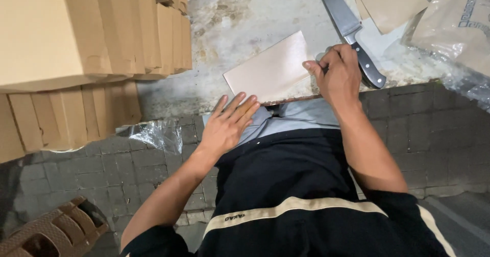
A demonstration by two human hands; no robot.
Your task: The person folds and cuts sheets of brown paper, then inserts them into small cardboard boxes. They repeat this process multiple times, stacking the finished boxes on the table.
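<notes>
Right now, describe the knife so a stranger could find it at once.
On the worn white worktop, look just beyond the right hand. The knife lies diagonally there, long grey blade pointing away, black riveted handle nearest; everything around it is flat brown card.

A rough packing workshop or storeroom: flat cardboard boxes (97,27) stacked high on the left, a worn, stained bench (240,17), plastic wrap (153,133) lying loose, and a grey brick-paved floor (434,134).

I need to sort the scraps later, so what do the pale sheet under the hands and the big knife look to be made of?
Pale sheet: likely thin cardboard, matte tan, flat with crisp edges. Knife: steel-looking grey blade with dull sheen; glossy black handle, probably plastic, with pale rivets.
</notes>
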